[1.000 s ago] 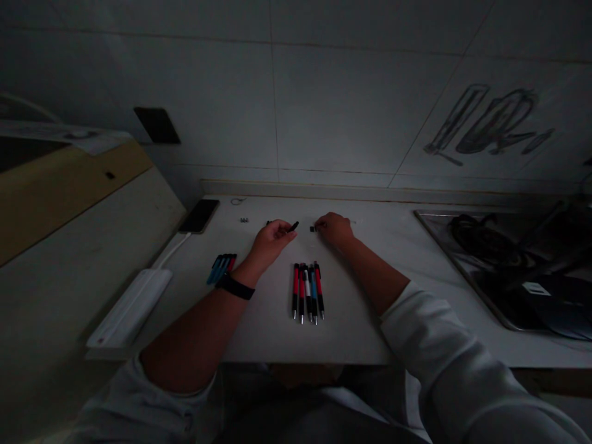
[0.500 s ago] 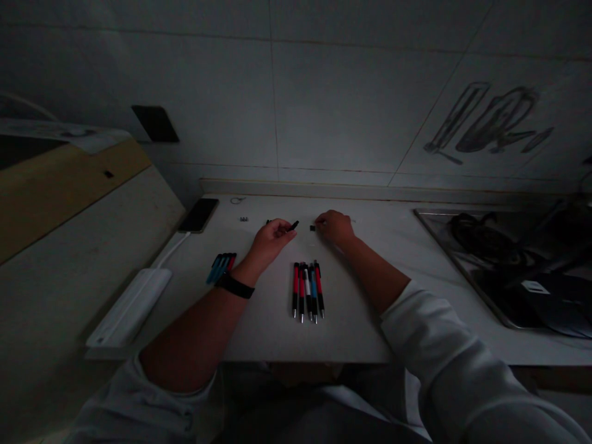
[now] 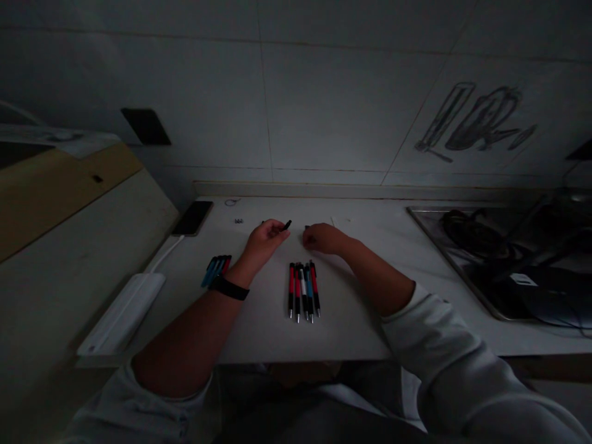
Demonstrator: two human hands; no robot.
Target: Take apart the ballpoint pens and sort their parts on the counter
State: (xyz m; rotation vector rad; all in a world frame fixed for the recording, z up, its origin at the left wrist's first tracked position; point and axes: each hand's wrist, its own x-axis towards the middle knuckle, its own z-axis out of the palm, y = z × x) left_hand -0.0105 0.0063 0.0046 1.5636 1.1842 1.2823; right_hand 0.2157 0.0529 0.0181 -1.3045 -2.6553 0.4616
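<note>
In dim light, my left hand [image 3: 263, 240] is closed round a dark pen part [image 3: 286, 226] whose black end sticks out to the right. My right hand [image 3: 322, 238] lies just right of it, fingers curled on the white counter [image 3: 370, 246] over something small that I cannot make out. Below the hands lies a row of several red, white and blue pens [image 3: 303, 288], tips toward me. A second bunch of blue and red pens [image 3: 215, 270] lies left of my left wrist, which wears a black band [image 3: 229, 287].
A dark phone [image 3: 193, 217] lies at the counter's back left, with a white cable to a white power strip [image 3: 123, 320]. Tiny parts [image 3: 238, 220] sit behind my left hand. A metal sink [image 3: 499, 259] with dark items is at right. A tiled wall stands behind.
My right hand has drawn a little left and nearer, and the small dark piece beside it is now covered. The view has shifted slightly. My left hand keeps its hold.
</note>
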